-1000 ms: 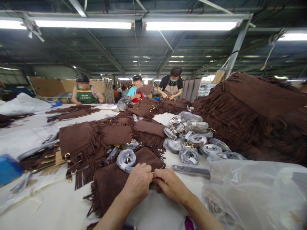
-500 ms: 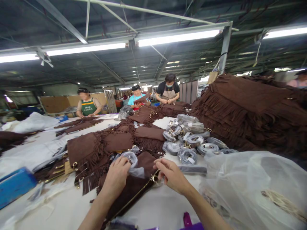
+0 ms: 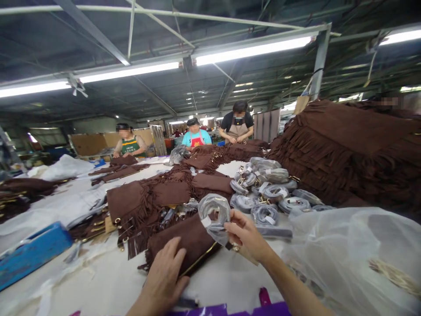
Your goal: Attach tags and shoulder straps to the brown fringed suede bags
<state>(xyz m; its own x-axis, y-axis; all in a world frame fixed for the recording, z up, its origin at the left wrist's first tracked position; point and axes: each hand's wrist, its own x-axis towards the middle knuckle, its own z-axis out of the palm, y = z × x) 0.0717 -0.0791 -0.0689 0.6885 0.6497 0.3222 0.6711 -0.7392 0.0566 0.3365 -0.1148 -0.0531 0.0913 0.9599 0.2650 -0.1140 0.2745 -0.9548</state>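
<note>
A brown suede fringed bag (image 3: 184,239) lies on the white table in front of me, with a gold zipper along its near edge. My left hand (image 3: 166,274) lies flat on the bag's near end, fingers spread. My right hand (image 3: 245,235) is pinched on a coiled strap wrapped in clear plastic (image 3: 215,210), held up just above the bag's right end. More brown fringed bags (image 3: 154,195) lie overlapping behind it.
A pile of plastic-wrapped coiled straps (image 3: 266,193) sits right of centre. A tall heap of brown fringed bags (image 3: 348,149) fills the right. A big clear plastic bag (image 3: 355,259) lies near right. A blue tray (image 3: 31,254) is at left. Three people (image 3: 197,136) work at the far end.
My right hand has taken the wrapped strap coil and raised it off the bag. My left hand let go of it and dropped back flat onto the bag's near end.
</note>
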